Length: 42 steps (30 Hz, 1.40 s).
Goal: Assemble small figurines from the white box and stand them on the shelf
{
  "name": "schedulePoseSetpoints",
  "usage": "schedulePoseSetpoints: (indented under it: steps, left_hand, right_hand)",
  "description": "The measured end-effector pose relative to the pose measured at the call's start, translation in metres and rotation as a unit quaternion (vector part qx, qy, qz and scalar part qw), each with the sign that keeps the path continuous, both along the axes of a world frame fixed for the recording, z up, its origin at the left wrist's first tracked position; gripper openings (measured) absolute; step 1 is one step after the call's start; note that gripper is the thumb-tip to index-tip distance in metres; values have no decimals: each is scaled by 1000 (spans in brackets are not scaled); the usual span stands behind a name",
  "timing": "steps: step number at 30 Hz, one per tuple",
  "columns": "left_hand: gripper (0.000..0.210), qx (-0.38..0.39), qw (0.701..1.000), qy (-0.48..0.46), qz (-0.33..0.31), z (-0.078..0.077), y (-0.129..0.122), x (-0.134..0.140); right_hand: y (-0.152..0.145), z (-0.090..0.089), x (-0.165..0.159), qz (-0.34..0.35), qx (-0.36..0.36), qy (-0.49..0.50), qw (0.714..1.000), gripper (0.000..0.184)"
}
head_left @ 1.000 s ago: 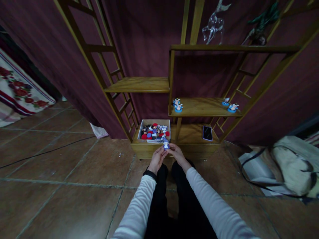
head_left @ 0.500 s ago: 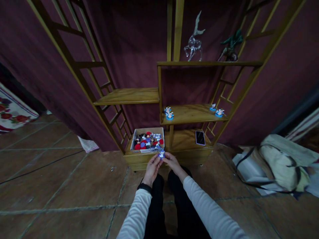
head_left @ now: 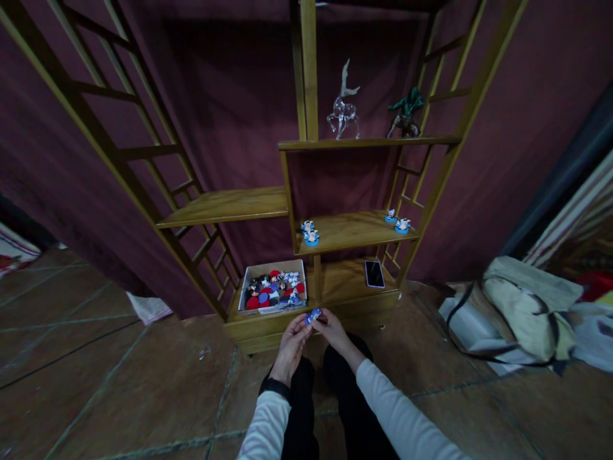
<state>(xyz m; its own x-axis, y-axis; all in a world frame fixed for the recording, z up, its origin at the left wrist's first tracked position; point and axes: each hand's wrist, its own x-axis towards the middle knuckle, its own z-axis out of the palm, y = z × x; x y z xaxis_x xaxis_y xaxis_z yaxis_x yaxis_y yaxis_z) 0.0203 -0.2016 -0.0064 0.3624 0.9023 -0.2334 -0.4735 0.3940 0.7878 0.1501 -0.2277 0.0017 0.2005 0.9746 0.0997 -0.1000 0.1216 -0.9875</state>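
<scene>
A small purple-and-white figurine (head_left: 313,315) lies tilted between my fingertips, in front of the shelf unit. My left hand (head_left: 293,342) pinches it from the left, and my right hand (head_left: 332,329) grips its other side. Just beyond them, an open cardboard box (head_left: 244,300) holds many little figurines with red, purple and dark bases. On the middle shelf (head_left: 352,229) stand figurines on blue bases: a pair at the left end (head_left: 311,237) and another pair at the right (head_left: 402,225).
A phone (head_left: 374,274) rests on the low shelf. Above stand a clear glass deer (head_left: 343,116) and a dark green figure (head_left: 407,114). Bags (head_left: 522,313) sit on the tiled floor at right; a cable (head_left: 71,353) runs along the left.
The figurine has turned in my fingers, from upright to tipped on its side. My head view has shifted, so the shelf unit appears lower and further left.
</scene>
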Motion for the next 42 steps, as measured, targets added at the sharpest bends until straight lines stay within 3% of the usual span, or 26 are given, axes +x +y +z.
schedulePoseSetpoints:
  steps: [5,9,14,19,24,27,32,42]
  left_hand:
    - [46,-18,1000,-13,-14,0,-5,12]
    - [50,-34,999,-22,-30,3,-10,17]
    - [47,-41,998,-32,-24,11,-12,6]
    - [42,-54,997,-59,0,17,-4,-13]
    - [40,-69,995,-70,10,19,5,-28]
    - [39,-71,995,-74,11,21,8,-34]
    - [40,-85,994,-70,9,22,12,-39]
    - [41,-90,995,-42,9,25,14,-38]
  right_hand:
    - [-3,-4,10,-40,-10,-19,999,28]
    - [-5,8,27,-67,-11,-4,998,32]
    - [10,62,74,-103,50,-15,993,33]
    - [53,126,133,-133,97,-79,983,36]
    - [101,160,165,-152,108,-134,973,33]
    - [121,167,168,-158,95,-170,968,27]
    - [141,164,160,-141,73,-232,960,23]
    - [150,169,158,-147,52,-316,936,20]
